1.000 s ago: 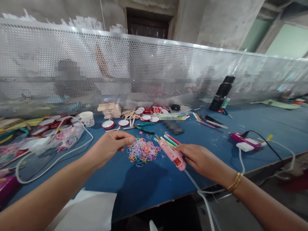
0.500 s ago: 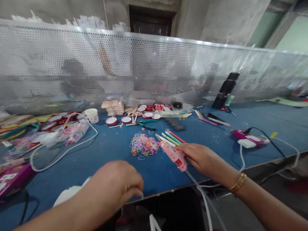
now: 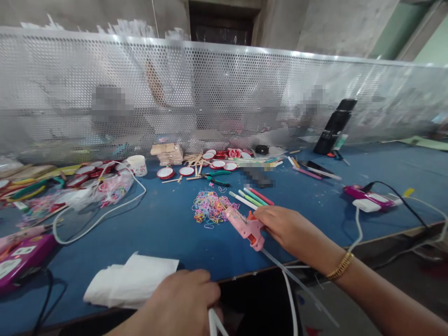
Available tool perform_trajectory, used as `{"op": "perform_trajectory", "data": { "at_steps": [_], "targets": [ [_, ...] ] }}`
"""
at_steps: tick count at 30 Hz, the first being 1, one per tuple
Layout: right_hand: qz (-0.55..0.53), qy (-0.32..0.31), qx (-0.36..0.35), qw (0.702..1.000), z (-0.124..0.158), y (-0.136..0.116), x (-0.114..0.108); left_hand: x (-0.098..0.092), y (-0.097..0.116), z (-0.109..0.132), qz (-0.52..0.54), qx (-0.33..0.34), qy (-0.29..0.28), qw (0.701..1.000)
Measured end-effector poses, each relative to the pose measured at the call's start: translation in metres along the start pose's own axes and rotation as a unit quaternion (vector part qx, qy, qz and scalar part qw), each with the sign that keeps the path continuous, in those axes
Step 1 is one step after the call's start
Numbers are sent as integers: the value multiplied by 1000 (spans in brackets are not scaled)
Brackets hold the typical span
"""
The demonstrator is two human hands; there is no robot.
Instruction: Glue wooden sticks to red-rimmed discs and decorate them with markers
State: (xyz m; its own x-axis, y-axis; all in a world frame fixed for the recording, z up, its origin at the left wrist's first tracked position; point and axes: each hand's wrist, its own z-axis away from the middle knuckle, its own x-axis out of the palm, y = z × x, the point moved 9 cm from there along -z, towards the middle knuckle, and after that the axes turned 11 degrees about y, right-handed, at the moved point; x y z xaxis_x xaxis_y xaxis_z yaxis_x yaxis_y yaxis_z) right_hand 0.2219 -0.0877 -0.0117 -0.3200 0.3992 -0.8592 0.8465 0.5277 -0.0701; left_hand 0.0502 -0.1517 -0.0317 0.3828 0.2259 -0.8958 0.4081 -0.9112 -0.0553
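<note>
My right hand [image 3: 285, 226] is closed around the handle of a pink glue gun [image 3: 245, 225], held just above the blue table [image 3: 168, 224] with its nozzle pointing left at a pile of coloured rubber bands [image 3: 209, 207]. A clear glue stick trails from the back of the gun. My left hand [image 3: 185, 301] is at the table's near edge, fingers closed on a white cord [image 3: 215, 322]. A folded white cloth [image 3: 131, 280] lies just left of that hand.
Coloured glue sticks [image 3: 254, 197] lie behind the gun. Red-and-white round lids [image 3: 219, 161], wooden sticks, pliers [image 3: 215, 177] and a cup [image 3: 138, 164] sit farther back. A power strip [image 3: 371, 200] is at right, a purple box [image 3: 21, 254] at left. A perforated metal screen [image 3: 224, 98] with people behind it bounds the table.
My left hand drew back from the rubber bands to the table's near edge and closed on the white cord. My right hand lifted the glue gun slightly.
</note>
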Motion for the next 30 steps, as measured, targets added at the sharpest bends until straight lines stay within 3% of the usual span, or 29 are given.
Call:
{"op": "perform_trajectory", "data": {
  "at_steps": [1,2,5,7,11,19,23,30],
  "targets": [
    [6,-2,-2,1000,-1,-1,1,-9,1,-8,31,31,-4,999],
    [13,-5,-4,1000,-2,-2,3,-21,-8,-18,53,18,13,998],
    [31,-18,-13,999,-7,-7,7,-49,-47,-44,45,-82,67,993],
    [42,-23,-20,999,-12,-12,7,-59,-62,-58,38,-104,108,988],
    [61,-17,-36,997,-21,-23,-1,-57,-72,-77,24,-97,121,988],
    [60,-4,-41,997,-21,-23,-5,-46,-66,-90,-47,-47,73,995],
    [52,-4,-37,998,-20,-22,-3,-40,-66,-93,-95,-56,49,993],
    [111,17,-31,993,-20,-8,-5,-48,-61,-85,-26,-52,48,997]
  ]
}}
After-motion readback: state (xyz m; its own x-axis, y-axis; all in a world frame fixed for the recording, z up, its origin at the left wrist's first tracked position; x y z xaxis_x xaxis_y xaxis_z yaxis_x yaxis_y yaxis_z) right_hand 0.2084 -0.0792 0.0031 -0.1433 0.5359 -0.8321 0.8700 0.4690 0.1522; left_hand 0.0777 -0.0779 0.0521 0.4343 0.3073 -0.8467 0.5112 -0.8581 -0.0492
